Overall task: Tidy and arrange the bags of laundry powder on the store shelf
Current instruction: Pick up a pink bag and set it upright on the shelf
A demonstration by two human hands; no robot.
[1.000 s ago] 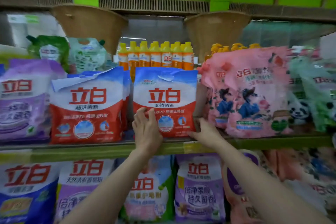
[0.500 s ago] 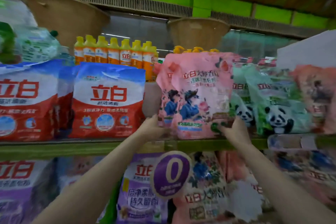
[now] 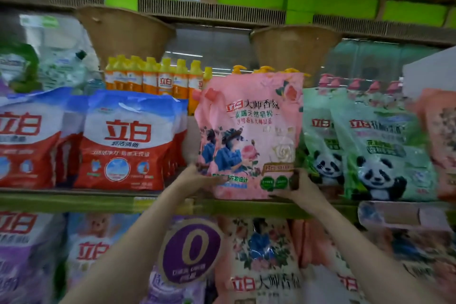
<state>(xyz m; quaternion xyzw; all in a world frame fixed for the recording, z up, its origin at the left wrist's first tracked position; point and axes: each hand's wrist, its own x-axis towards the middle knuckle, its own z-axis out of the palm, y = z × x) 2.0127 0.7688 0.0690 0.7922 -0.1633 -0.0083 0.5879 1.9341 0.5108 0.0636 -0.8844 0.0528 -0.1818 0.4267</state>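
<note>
Far left on the upper shelf [image 3: 74,201] you've got the red-and-blue bags [image 3: 128,140] standing in a row, looking pretty squared up already, with a line of orange bottles [image 3: 158,79] behind them. Then the action: the left hand [image 3: 197,177] is clamped on the lower left corner of the pink bag [image 3: 249,136], and the right hand [image 3: 299,187] is wrapped round its lower right corner, so both are full of that one bag. It's upright, base at the front lip of the shelf, sitting between the red ones and the green panda bags [image 3: 380,145], which lean a bit and overlap each other. My read is this is the straightening step for the pink bag; next it probably wants a push back so it lines up with the neighbours, then the panda ones need attention. The shelf is a green-edged store rack, more bags on the lower tier [image 3: 266,266], a purple round tag [image 3: 191,252] hanging off the edge, and two woven baskets [image 3: 128,32] up top under a green-striped ceiling.
</note>
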